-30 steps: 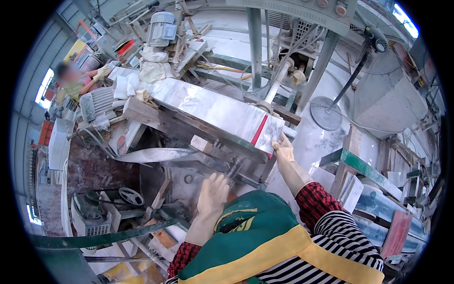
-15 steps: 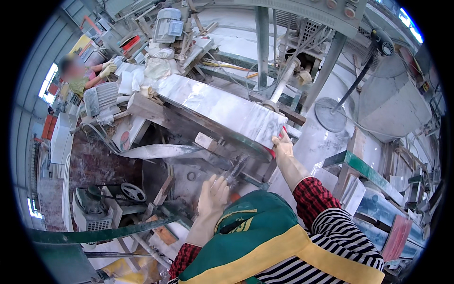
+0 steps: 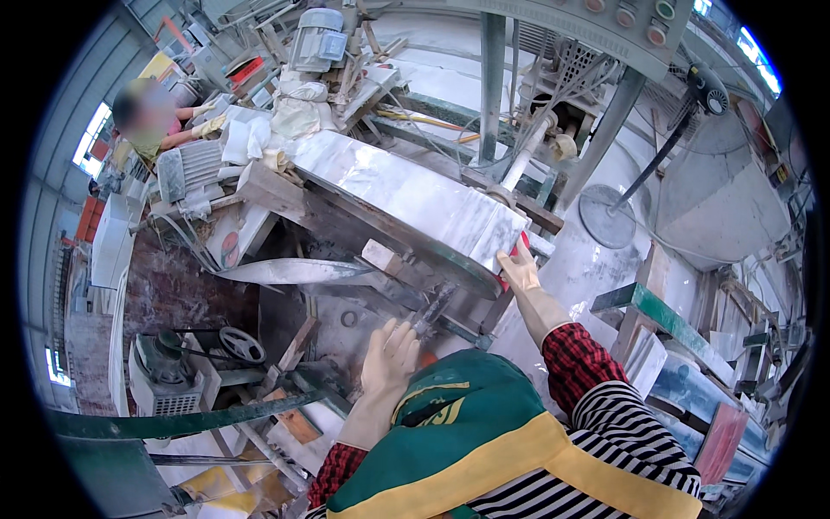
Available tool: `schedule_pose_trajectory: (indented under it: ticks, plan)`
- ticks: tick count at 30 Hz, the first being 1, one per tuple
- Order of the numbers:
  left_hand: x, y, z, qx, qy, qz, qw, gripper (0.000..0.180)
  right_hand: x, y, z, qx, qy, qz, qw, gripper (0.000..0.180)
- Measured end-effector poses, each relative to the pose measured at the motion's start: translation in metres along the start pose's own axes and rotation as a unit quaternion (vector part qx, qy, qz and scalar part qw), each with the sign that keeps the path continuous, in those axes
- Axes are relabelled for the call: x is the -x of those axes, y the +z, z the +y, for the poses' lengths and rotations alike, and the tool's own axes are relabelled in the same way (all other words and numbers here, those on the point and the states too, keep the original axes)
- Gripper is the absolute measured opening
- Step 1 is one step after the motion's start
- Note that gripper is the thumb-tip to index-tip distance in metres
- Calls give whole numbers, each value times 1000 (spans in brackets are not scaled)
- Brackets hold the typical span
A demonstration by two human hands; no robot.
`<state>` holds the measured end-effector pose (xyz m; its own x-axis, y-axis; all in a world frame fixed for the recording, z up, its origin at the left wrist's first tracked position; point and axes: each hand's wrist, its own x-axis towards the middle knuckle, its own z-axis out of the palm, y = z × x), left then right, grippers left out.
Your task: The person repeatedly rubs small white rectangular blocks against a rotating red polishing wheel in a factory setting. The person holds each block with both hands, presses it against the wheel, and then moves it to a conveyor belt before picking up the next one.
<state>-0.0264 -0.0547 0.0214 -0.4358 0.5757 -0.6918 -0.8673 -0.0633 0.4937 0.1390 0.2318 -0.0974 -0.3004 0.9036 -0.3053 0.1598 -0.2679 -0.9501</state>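
Observation:
My right hand (image 3: 522, 275) is at the near right end of a long white-and-grey marble piece (image 3: 406, 197). Its fingers press a thin red piece (image 3: 524, 240) against that end; most of the red piece is hidden behind the hand. Lower and to the left, my left hand (image 3: 389, 359) hangs open with its fingers stretched, holding nothing. Both hands look pale, as if in thin gloves or coated with dust. Just beyond the left fingertips is a dusty metal bar or fitting (image 3: 435, 304). A green apron (image 3: 467, 398) with a yellow band covers my front.
A grey curved strip (image 3: 294, 272) and a small pale block (image 3: 380, 255) lie beside the marble. Left stands a motor with a handwheel (image 3: 242, 345). A control panel (image 3: 605, 35) hangs above; a stand fan (image 3: 705, 91) is right. A co-worker in gloves (image 3: 207, 127) works far left.
The whole view has shifted slightly, with the marble appearing further right. My right hand remains at its end, fingers somewhat more spread. The left hand stays put. The co-worker's head and arms have moved.

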Motion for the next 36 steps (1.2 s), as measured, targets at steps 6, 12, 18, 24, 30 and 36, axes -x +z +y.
schedule_pose_trajectory:
  ticks: [6,12,18,24,30,36]
  plan:
    - [-1,0,2,-10,0,-4,1000,56,-2,3,-4,15,-31,-8,999,83]
    - [-4,0,3,-3,-3,-19,1000,56,-8,7,6,-12,-25,16,999,80]
    - [-3,2,4,-3,-4,-19,1000,55,-6,10,-2,-33,-19,10,999,80]
    - [-3,3,4,8,0,-8,1000,51,-7,13,-5,-120,-1,10,993,92]
    - [-1,5,6,-2,2,-5,1000,53,-9,13,-1,-151,4,-16,988,97]
    - [-6,-2,6,4,-2,-16,1000,54,-10,16,4,-177,18,-16,984,99]
